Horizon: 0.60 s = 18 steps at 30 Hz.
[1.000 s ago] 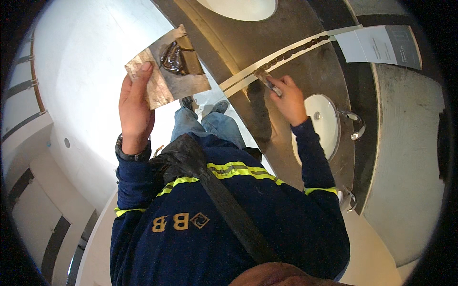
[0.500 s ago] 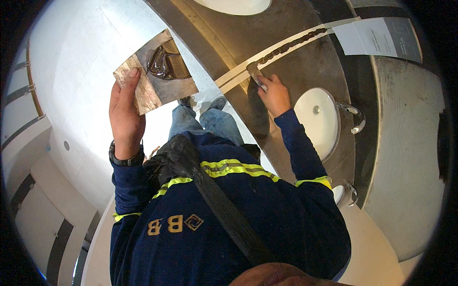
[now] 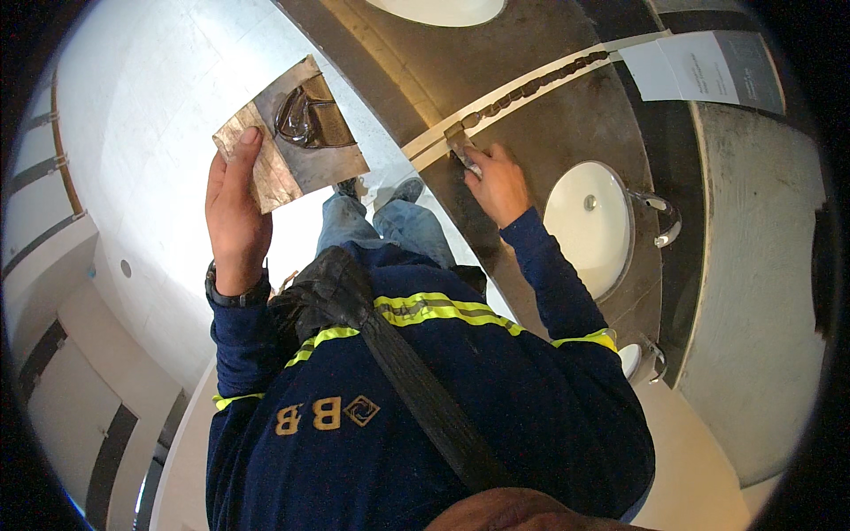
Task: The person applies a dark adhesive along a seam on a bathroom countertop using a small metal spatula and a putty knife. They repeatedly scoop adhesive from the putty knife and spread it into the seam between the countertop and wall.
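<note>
In my left hand (image 3: 237, 217) is a square board (image 3: 323, 170), gripped at its taped edge with the thumb on top. A glossy dark brown paste (image 3: 297, 119) lies on its far part. My right hand (image 3: 503, 188) holds a small putty knife (image 3: 459, 144) over the brown countertop (image 3: 522, 146). The blade touches the seam between two strips of masking tape (image 3: 428, 159). A lumpy line of dark paste (image 3: 531, 87) runs along that seam from near the blade to the back of the counter.
A white basin (image 3: 584, 234) with a chrome faucet (image 3: 660, 217) is right of my right hand. Another basin (image 3: 443, 7) is at the far edge. A white and grey printed sheet (image 3: 699, 69) lies at the back right. Grey wall (image 3: 753, 265) borders the counter.
My right hand has shifted left along the taped seam, drawing the putty knife toward the counter's front edge. The paste line now reaches slightly further that way. My left hand and board are nearly still.
</note>
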Tool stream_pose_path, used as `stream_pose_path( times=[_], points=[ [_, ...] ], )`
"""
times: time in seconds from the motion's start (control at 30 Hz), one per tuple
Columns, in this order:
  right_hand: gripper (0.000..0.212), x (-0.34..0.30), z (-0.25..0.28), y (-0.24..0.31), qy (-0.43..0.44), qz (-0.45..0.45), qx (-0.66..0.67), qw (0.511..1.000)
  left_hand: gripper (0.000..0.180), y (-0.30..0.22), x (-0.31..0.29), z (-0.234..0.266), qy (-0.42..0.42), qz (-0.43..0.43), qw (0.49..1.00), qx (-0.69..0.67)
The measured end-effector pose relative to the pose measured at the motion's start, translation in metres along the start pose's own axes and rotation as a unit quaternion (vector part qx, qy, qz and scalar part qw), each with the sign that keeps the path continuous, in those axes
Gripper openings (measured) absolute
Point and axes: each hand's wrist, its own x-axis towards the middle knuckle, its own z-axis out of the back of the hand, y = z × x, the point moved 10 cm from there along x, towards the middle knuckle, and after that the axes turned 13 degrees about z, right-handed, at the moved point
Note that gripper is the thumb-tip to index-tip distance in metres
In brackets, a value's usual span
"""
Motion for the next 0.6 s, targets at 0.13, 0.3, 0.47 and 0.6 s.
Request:
stream_pose_path(
  times=[0.13, 0.3, 0.47, 0.6],
  points=[
    [0.041, 0.005, -0.012, 0.019, -0.010, 0.027, 0.043, 0.999, 0.049, -0.003, -0.003, -0.007, -0.006, 0.006, 1.000, -0.015],
    [0.039, -0.006, -0.028, 0.022, 0.034, -0.008, 0.026, 0.999, 0.036, -0.001, -0.008, -0.005, -0.028, 0.029, 0.996, -0.077],
    [0.038, -0.016, 0.010, 0.008, 0.015, -0.014, 0.004, 1.000, 0.041, 0.000, -0.004, 0.000, -0.017, 0.030, 0.997, -0.062],
    [0.037, 0.002, 0.058, -0.033, -0.072, -0.053, -0.012, 0.996, 0.038, -0.001, -0.009, 0.004, -0.059, -0.012, 0.998, 0.020]
  ],
)
